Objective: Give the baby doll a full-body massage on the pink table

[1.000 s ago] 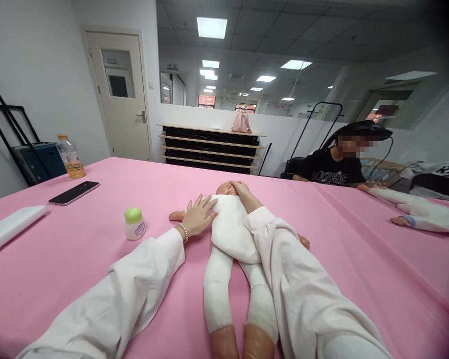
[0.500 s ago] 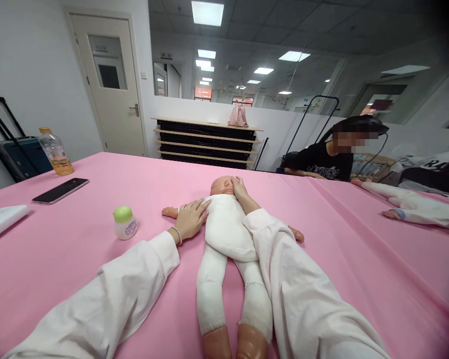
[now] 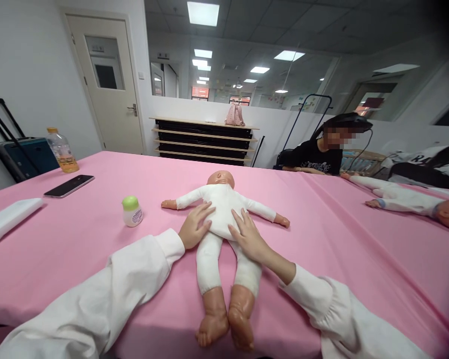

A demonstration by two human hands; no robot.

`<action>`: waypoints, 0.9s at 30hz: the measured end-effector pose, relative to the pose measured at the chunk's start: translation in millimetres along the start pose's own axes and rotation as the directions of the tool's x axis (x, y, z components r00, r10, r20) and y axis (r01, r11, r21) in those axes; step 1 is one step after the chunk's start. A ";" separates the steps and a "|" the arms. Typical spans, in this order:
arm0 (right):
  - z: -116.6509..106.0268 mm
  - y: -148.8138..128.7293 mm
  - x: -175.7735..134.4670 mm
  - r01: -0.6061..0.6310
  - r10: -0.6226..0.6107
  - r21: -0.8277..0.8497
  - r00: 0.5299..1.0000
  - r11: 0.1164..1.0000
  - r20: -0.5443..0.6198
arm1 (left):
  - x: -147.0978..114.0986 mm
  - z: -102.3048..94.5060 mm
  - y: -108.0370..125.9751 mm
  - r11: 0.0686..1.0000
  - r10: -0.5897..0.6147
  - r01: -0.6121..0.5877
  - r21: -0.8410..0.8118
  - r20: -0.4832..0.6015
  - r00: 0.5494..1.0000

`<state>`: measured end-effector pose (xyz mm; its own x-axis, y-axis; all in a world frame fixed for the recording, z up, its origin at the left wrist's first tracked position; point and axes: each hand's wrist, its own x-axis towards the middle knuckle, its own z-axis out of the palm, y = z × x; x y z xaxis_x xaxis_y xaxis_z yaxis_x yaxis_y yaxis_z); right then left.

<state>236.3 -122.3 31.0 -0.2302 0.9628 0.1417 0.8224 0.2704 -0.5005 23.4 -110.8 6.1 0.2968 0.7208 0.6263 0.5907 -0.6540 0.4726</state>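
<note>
A: Doll (image 3: 222,209) position?

B: Supine at mid-counter (image 3: 78,239), on the pink cloth. Long axis runs straight away from the wearer: feet at the near edge, head far, arms out sideways.

A: Hands?

B: Left hand (image 3: 194,227) flat on the doll's left flank, right hand (image 3: 247,237) flat on the other flank. Both open, fingers spread, pressing the torso, gripping nothing. Equally near; torso lies between them.

A: Surroundings?

B: Green-capped jar (image 3: 131,211) to the left, phone (image 3: 69,185) and bottle (image 3: 62,149) beyond. Second doll (image 3: 404,204) far right.
</note>
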 end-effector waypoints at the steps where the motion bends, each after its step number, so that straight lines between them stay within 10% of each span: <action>1: 1.6 1.1 -1.5 0.019 -0.019 -0.018 1.000 1.000 0.000 | -2.5 1.3 3.5 1.000 0.009 -0.010 0.018 0.041 0.999; 11: 0.8 -10.0 34.8 0.119 -0.128 -0.198 0.991 0.973 -0.033 | 6.6 4.3 -10.1 0.972 -0.166 0.124 0.202 0.207 0.964; 17: -5.4 2.7 54.6 -0.062 0.088 0.101 0.956 0.993 -0.279 | 3.5 -9.3 -9.6 0.944 -0.130 0.070 0.322 0.169 0.977; 23: 7.2 32.8 44.5 0.092 0.009 0.279 0.940 0.956 -0.342 | -4.2 -22.7 -21.8 0.922 -0.192 0.103 0.374 0.208 0.959; 27: 7.6 33.0 42.6 0.081 0.020 0.280 0.940 0.956 -0.340 | -2.9 -49.3 -20.0 0.845 -0.171 0.171 0.507 -0.046 0.984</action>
<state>249.7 -72.4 14.1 -0.0230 0.9103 0.4132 0.6222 0.3366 -0.7068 -26.2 -111.1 25.4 0.1567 0.8110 0.5636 0.9302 -0.3130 0.1919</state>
